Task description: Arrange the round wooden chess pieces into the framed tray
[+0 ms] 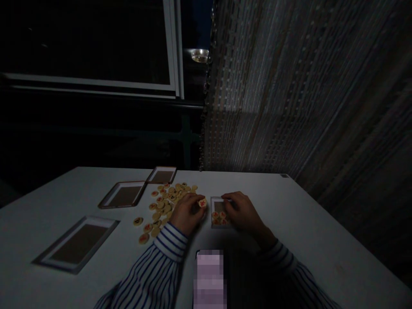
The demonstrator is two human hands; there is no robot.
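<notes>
My left hand (188, 213) is closed, pinching a round Chinese chess piece (202, 203) between thumb and fingertips, its red character facing up. Behind and left of that hand lies a loose heap of similar pieces (164, 205), some with red or dark characters showing. My right hand (241, 212) reaches over the right side of a small clear-edged box (211, 226), fingers stretched and apart at its far rim and interior. Several red-marked pieces (219, 215) sit in the near part of this box. The right palm hides part of it.
Three shallow rectangular trays stand to the left: a large near one (77, 242), a middle one (125, 194) and a far one (163, 175). A phone (210, 279) with a blurred screen lies at the front of the white table (309, 231). Behind hangs a string curtain (264, 86).
</notes>
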